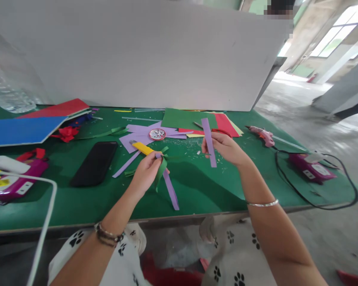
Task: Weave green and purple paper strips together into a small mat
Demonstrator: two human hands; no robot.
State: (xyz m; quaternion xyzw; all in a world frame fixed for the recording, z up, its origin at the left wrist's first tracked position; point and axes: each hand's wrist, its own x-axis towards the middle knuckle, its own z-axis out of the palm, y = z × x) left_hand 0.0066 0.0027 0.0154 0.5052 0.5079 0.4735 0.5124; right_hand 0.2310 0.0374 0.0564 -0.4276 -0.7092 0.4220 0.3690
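My left hand (148,169) is closed on a piece made of curled green paper strips (161,172), with a purple paper strip (170,188) hanging below it. A yellow utility knife (141,148) lies just beyond those fingers. Pinched in my right hand (225,147) is another purple paper strip (209,142), held nearly upright above the table. Scissors with red handles (222,131) lie behind this hand, partly covered by it. Purple paper pieces (134,129) are spread beyond both hands, and on them sits a small round container with a red rim (157,134).
Green, red and yellow paper sheets (185,119) lie at the back, before a white board (155,55). A black phone (94,163) lies to the left, near blue and red boards (18,131). On the right are a pink glue gun (264,135), its cable and a purple power box (312,167).
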